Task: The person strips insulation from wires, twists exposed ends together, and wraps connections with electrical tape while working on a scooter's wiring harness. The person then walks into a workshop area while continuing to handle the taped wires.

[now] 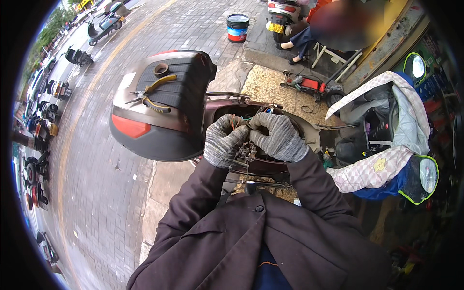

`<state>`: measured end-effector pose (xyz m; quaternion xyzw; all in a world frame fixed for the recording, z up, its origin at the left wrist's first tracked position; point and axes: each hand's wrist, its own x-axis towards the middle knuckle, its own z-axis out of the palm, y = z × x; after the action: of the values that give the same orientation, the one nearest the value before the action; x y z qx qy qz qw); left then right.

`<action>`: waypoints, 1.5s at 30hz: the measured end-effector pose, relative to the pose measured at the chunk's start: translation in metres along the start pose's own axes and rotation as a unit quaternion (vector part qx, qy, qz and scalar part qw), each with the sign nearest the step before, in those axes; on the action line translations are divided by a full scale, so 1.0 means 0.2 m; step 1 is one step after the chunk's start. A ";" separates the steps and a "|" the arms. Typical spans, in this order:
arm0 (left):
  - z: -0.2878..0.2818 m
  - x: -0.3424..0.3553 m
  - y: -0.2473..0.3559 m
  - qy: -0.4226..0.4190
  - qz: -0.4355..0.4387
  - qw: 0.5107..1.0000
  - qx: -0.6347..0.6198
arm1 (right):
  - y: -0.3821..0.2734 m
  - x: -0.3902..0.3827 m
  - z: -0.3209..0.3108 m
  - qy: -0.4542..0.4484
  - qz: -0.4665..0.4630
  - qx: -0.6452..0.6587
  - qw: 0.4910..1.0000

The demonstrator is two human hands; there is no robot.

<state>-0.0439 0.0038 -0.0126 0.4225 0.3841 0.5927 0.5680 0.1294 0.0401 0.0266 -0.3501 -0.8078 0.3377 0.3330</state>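
Both of my hands wear grey knitted gloves and meet over the opened body of a scooter (231,102). My left hand (223,141) pinches thin electrical wires (235,123), some orange and green. Close against it, my right hand (278,136) has thumb and fingers pressed together on the same wires. Their exact ends are hidden by the gloves. Below the fingers hangs a tangle of dark wiring (247,152). To the left, the scooter's rear top box (159,108) carries yellow-handled pliers (153,92) and a roll of tape (161,70).
A scooter with a quilted checked wind cover (372,175) stands close on the right. Beyond mine lie a red floor jack (309,83) and a paint bucket (238,29). A person (304,41) sits at the far right, near another scooter (282,12). Parked scooters (49,110) line the left.
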 end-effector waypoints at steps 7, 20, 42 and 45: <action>-0.06 -0.05 0.04 -0.015 -0.008 1.000 -0.014 | -0.02 -0.05 0.04 -0.055 0.088 0.127 0.986; -0.09 -0.08 0.05 0.000 -0.018 1.000 -0.012 | -0.01 -0.10 0.16 0.011 0.137 0.172 0.975; 0.08 -0.05 0.07 -0.043 -0.080 0.991 -0.098 | 0.13 -0.09 -0.03 0.050 0.048 0.200 0.977; 0.10 -0.04 0.05 -0.034 -0.103 0.987 -0.116 | 0.15 -0.09 -0.05 0.047 0.053 0.227 0.971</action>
<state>-0.0289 -0.0049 0.0029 0.3317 0.3342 0.5569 0.6842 0.1576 0.0441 0.0043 -0.3229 -0.6737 0.5127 0.4232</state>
